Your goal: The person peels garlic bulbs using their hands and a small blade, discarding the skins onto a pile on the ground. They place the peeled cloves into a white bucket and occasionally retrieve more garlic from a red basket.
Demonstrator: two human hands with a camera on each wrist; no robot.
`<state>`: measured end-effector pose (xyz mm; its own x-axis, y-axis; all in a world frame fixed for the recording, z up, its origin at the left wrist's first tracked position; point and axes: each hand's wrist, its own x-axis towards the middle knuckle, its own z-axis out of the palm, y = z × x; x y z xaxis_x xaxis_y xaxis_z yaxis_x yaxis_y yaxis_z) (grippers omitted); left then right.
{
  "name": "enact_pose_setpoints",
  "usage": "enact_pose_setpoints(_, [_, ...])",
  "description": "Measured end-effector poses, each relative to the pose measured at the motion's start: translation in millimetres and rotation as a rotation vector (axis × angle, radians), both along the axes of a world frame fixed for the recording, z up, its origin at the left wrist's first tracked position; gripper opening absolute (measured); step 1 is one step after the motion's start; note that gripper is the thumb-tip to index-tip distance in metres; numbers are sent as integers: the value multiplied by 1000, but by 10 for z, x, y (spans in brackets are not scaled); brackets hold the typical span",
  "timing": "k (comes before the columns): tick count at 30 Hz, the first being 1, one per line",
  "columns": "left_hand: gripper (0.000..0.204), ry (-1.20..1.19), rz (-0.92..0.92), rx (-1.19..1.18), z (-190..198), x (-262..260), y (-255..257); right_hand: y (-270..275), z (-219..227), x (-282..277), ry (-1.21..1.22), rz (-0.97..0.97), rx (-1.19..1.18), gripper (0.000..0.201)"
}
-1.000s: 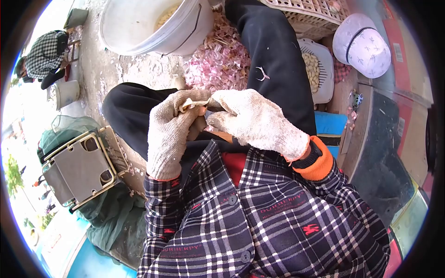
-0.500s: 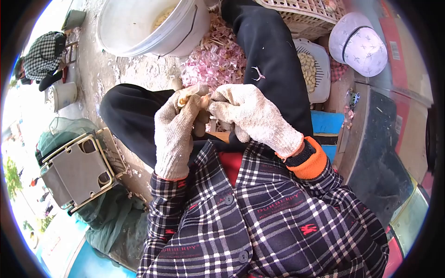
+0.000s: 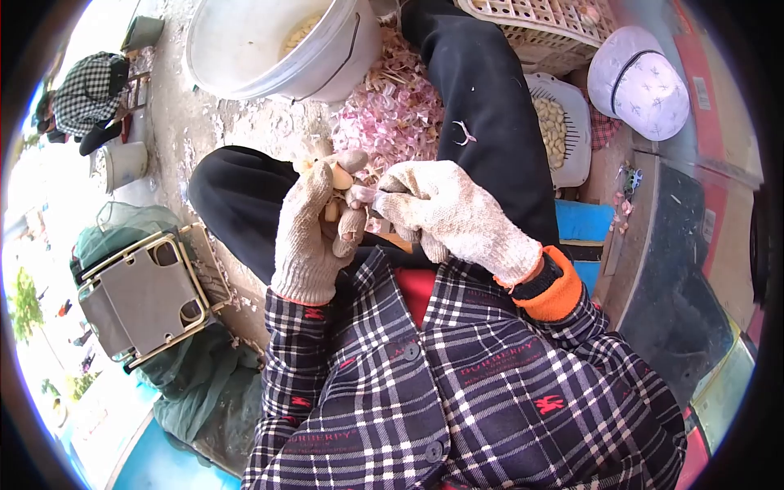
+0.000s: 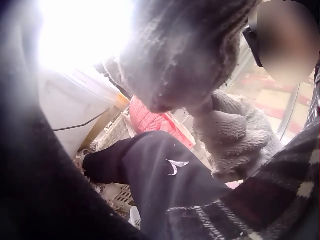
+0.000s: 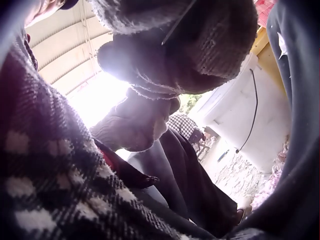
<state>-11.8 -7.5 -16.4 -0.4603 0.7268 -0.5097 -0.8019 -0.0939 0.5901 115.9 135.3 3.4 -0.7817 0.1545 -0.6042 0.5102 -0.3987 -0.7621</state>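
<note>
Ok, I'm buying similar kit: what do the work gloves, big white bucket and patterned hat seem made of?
Work gloves: matt knitted yarn, perhaps cotton or a blend; ribbed, fuzzy stitches show.
Big white bucket: probably plastic, from its smooth, pale wall with a dull sheen; its dark handle looks like metal wire.
Patterned hat: apparently matt fabric, judging by the sprig print; the fibre is unclear.

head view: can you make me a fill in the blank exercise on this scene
A pale clove is held in the ____ hand.
The wide cuff by the right hand is ____.
The pile beside the bucket is mostly ____.
A white scrap lies on the ____ leg.

Missing words: left; orange; pink; right.
</note>
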Motion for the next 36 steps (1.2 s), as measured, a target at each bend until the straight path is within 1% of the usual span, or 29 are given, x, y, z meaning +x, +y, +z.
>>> enact_pose_setpoints(1, [37, -48, -24, 85, -6, -13, -25, 20, -9, -3, 7, -10, -2, 16])
enact_pose_setpoints(2, [37, -46, -25, 84, 6, -16, -28, 47, -17, -12, 14, -23, 0, 16])
enact_pose_setpoints(3, [37, 19, -15, 38, 23, -11, -21, 68, -42, -19, 43, -5, 124, 17])
enact_pose_setpoints(4, [38, 82, -5, -6, 36, 3, -11, 84, -48, -17, 40, -8, 127, 17])
enact_pose_setpoints(5, [36, 155, 13, -21, 59, 30, 1, 92, -51, -10, 55, 2, 227, 18])
enact_pose_setpoints(6, [36, 153, 14, -20, 64, 20, 1, 94, -33, -20, 71, 15, 326, 19])
enact_pose_setpoints(7, [34, 189, -37, -58, 68, -8, -11, 102, 32, -26, 84, 55, 506, 18])
enact_pose_setpoints(8, [33, 225, -89, -98, 81, -27, -19, 92, 23, -42, 84, 56, 504, 18])
enact_pose_setpoints(9, [30, 218, -26, -157, 135, 8, 32, 90, 6, -60, 192, 41, 709, 17])
enact_pose_setpoints(10, [30, 218, -27, -156, 152, 0, 33, 89, -2, -76, 301, 27, 916, 17])
enact_pose_setpoints(11, [29, 234, -40, -188, 166, -11, 23, 107, 105, -100, 251, 113, 968, 19])
enact_pose_setpoints(12, [28, 251, -53, -221, 174, -19, 16, 110, 155, -133, 251, 112, 967, 19])
enact_pose_setpoints(14, [27, 296, -63, -245, 162, -26, 14, 99, 210, -189, 341, 141, 970, 22])
enact_pose_setpoints(15, [27, 339, -75, -267, 157, -26, 12, 108, 216, -205, 313, 182, 964, 23])
enact_pose_setpoints(16, [27, 338, -75, -267, 177, -17, 21, 112, 169, -206, 312, 183, 964, 23])
enact_pose_setpoints(18, [27, 441, -93, -386, 259, 9, 46, 100, 56, -202, 433, 187, 1105, 23])
enact_pose_setpoints(19, [27, 440, -94, -387, 280, 5, 51, 97, 43, -202, 432, 188, 1103, 23])
enact_pose_setpoints(21, [27, 530, -151, -507, 298, 1, 65, 97, 59, -213, 394, 275, 1117, 22])
enact_pose_setpoints(22, [27, 529, -154, -505, 280, -4, 62, 103, 64, -214, 391, 274, 1118, 22])
enact_pose_setpoints(24, [35, 951, -261, -492, 243, -24, 34, 109, 79, -219, 349, 333, 1119, 21])
enact_pose_setpoints(25, [37, 1049, -289, -470, 258, -39, 39, 117, 93, -219, 348, 334, 1119, 21])
enact_pose_setpoints(26, [37, 1048, -289, -470, 271, -60, 48, 128, 111, -220, 350, 344, 1113, 21])
enact_pose_setpoints(28, [34, 1372, -382, -426, 293, -93, 65, 140, 130, -223, 352, 357, 1106, 21])
enact_pose_setpoints(30, [33, 1342, -410, -438, 323, -90, 69, 150, 135, -228, 318, 427, 1123, 20])
enact_pose_setpoints(31, [32, 1315, -437, -450, 338, -90, 67, 151, 103, -217, 318, 427, 1122, 20])
enact_pose_setpoints(33, [32, 1305, -467, -433, 367, -88, 45, 152, 30, -181, 446, 380, 1178, 19])
enact_pose_setpoints(34, [31, 1294, -496, -416, 375, -87, 34, 155, 13, -163, 446, 379, 1177, 19])
enact_pose_setpoints(35, [27, 1269, -479, -393, 351, -88, 22, 156, 21, -158, 457, 395, 1202, 20])
enact_pose_setpoints(36, [27, 1273, -476, -400, 344, -89, 9, 151, 35, -164, 475, 412, 1227, 23])
